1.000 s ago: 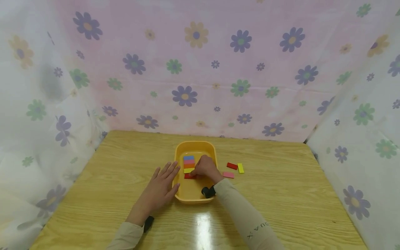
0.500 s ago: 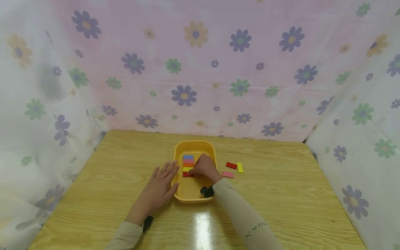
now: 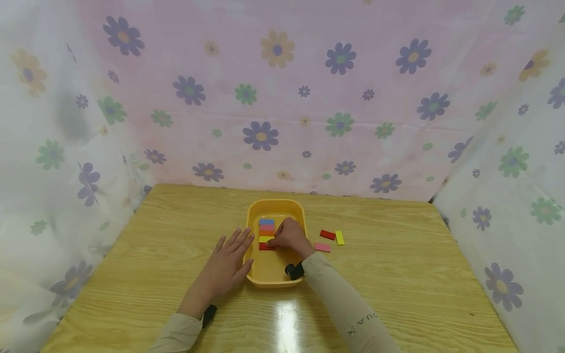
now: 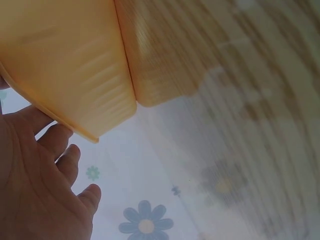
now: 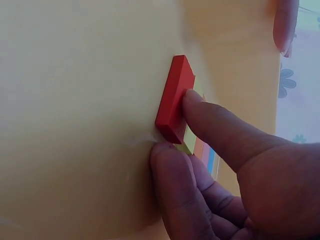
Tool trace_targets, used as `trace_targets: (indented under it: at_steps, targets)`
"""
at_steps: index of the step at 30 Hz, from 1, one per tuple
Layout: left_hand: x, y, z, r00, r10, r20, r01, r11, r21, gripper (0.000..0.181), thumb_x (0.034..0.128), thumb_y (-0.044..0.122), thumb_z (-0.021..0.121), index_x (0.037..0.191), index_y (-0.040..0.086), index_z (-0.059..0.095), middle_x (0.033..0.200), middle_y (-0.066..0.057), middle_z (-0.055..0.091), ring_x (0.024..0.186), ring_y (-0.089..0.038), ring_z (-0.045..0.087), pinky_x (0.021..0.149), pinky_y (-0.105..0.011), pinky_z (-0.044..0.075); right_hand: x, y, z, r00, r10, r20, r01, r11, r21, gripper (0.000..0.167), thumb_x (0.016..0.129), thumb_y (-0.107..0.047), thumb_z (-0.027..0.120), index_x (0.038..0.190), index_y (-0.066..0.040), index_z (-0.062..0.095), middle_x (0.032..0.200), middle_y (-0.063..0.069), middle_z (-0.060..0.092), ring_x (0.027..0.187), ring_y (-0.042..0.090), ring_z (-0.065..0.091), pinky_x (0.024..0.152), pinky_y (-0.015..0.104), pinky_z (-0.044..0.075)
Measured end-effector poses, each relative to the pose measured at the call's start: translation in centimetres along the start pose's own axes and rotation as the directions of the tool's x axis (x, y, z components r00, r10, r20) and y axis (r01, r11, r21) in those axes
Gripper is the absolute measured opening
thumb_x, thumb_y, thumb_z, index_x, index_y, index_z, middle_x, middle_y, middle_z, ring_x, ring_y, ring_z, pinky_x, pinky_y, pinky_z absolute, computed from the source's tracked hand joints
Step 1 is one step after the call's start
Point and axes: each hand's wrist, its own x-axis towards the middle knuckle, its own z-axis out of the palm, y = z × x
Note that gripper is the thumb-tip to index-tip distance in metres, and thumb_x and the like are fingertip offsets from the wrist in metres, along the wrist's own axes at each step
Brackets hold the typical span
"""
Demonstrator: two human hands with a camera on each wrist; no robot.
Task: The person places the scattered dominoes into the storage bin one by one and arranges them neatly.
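Observation:
Inside a yellow plastic tray [image 3: 270,283], flat rectangular blocks lie in a row: blue [image 3: 267,222], pink [image 3: 267,227], orange [image 3: 267,233], yellow [image 3: 265,239], and a red block [image 3: 267,246] at the near end. My right hand [image 3: 292,236] pinches the red block; in the right wrist view the thumb lies on the top face of the red block [image 5: 172,102] and the index fingertip touches its end. With fingers fairly straight, my left hand [image 3: 226,264] rests against the tray's left rim. The left wrist view shows those fingertips along the tray's rim [image 4: 60,120].
On the wooden table [image 3: 397,274], right of the tray, lie another red block [image 3: 327,235], a yellow block [image 3: 339,238] and a pink block [image 3: 322,247]. Flower-printed curtains [image 3: 304,108] stand behind and at both sides.
The red block in the tray has shifted slightly away from me, up to the yellow one, with my right hand on it. My left hand stays at the rim.

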Motion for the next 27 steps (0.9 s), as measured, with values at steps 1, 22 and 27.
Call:
trace_targets:
  at_steps: [1, 22, 27]
  targets:
    - [0.0, 0.0, 0.0, 1.0, 0.0, 0.001, 0.0, 1.0, 0.004, 0.06, 0.1032, 0.032, 0.057, 0.155, 0.006, 0.043, 0.164, -0.011, 0.035, 0.153, -0.035, 0.027, 0.12, -0.065, 0.021, 0.0, 0.1, 0.0, 1.0, -0.002, 0.002, 0.002, 1.0, -0.001, 0.035, 0.075, -0.023, 0.092, 0.059, -0.006, 0.067, 0.051, 0.0, 0.055, 0.048, 0.014, 0.05, 0.044, 0.021, 0.038]
    - [0.2, 0.0, 0.3, 1.0, 0.001, 0.004, -0.001, 1.0, 0.0, 0.062, 0.1032, 0.034, 0.057, 0.157, 0.007, 0.04, 0.164, -0.01, 0.034, 0.153, -0.035, 0.027, 0.121, -0.065, 0.021, -1.6, -0.2, -3.3, 0.993, -0.118, 0.019, 0.115, 0.985, 0.125, 0.025, 0.091, -0.02, 0.078, 0.1, 0.002, 0.072, 0.088, 0.016, 0.073, 0.066, 0.022, 0.069, 0.068, 0.035, 0.062]
    - [0.2, -0.2, 0.6, 1.0, 0.0, -0.003, 0.0, 1.0, -0.008, 0.063, 0.1033, 0.036, 0.057, 0.157, 0.008, 0.04, 0.164, -0.009, 0.035, 0.154, -0.034, 0.027, 0.121, -0.065, 0.021, -2.4, 0.3, -4.7, 0.977, -0.215, 0.015, 0.204, 0.945, 0.256, 0.024, 0.097, -0.02, 0.071, 0.109, 0.001, 0.072, 0.104, 0.026, 0.071, 0.086, 0.04, 0.072, 0.078, 0.045, 0.063]
